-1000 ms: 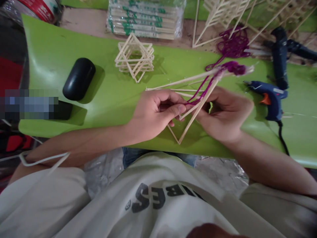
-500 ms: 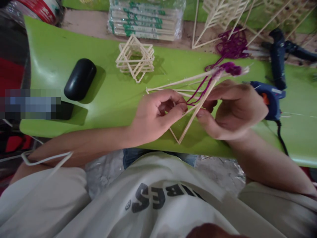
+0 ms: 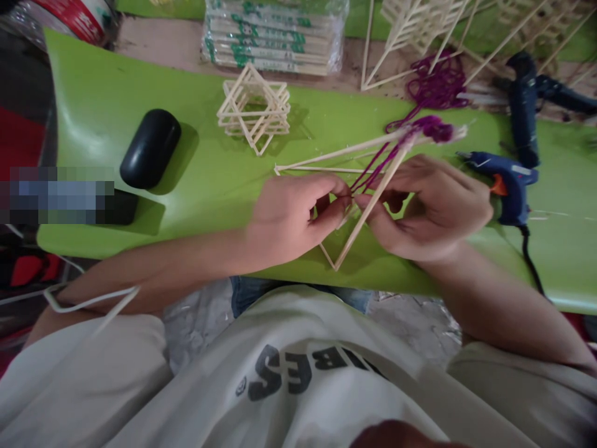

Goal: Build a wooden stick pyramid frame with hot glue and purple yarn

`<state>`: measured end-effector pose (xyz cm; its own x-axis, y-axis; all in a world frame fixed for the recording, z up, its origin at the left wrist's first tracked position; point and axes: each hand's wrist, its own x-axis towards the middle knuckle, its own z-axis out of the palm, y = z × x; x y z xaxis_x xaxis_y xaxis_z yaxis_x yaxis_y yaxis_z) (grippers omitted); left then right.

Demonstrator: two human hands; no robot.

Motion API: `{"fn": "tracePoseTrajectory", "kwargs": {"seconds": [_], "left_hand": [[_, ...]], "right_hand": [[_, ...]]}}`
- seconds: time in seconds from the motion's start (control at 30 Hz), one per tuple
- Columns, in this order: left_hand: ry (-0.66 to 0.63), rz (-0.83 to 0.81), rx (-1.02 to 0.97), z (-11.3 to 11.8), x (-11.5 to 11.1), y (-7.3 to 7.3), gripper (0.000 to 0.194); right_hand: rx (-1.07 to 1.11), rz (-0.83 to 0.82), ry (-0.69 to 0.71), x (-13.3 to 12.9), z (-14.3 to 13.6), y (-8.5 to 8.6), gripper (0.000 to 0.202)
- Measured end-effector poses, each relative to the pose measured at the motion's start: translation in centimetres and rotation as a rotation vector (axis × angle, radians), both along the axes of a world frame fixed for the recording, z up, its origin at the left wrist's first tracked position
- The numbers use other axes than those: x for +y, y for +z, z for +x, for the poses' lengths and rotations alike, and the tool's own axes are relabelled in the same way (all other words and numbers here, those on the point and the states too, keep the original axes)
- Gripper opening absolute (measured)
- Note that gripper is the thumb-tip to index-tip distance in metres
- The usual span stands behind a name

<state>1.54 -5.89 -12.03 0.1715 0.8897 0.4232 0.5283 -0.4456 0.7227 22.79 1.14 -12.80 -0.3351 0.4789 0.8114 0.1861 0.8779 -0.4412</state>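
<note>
Ideally, keep yarn (image 3: 437, 128) taut, fingertips close, w/o bending sticks (image 3: 359, 230); L hand (image 3: 293, 214) pinches yarn, can't tell R hand's (image 3: 431, 208) grip.

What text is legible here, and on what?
"BES": on the pale shirt, upside down to the camera; the letters before it are distorted by folds.
Small round mark beside it: too small.
Green print on the wrapped stick pack: too blurred.
Print on the red-and-white package: blurred, cut off.
Pale label on the blue glue gun: too small.
</note>
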Motion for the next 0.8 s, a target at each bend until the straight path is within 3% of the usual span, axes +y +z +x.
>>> {"fn": "tracePoseTrajectory", "kwargs": {"seconds": [0.2,0.37,0.53,0.8], "left_hand": [[0.007,0.058,-0.031,0.2,-0.2,0.0,0.003],[-0.014,0.109,-0.112,0.2,-0.2,0.0,0.007],[-0.066,0.126,-0.167,0.2,0.2,-0.1,0.009],[-0.104,0.173,-0.313,0.5,0.7,-0.5,0.009]], "right_hand": [[-0.048,0.017,0.004,-0.2,-0.1,0.2,0.012],[0.009,-0.129,0.056,-0.3,0.0,-0.2,0.014],[0.081,-0.301,0.136,-0.2,0.0,-0.8,0.031],[0.106,-0.321,0.141,-0.5,-0.2,-0.5,0.026]]}}
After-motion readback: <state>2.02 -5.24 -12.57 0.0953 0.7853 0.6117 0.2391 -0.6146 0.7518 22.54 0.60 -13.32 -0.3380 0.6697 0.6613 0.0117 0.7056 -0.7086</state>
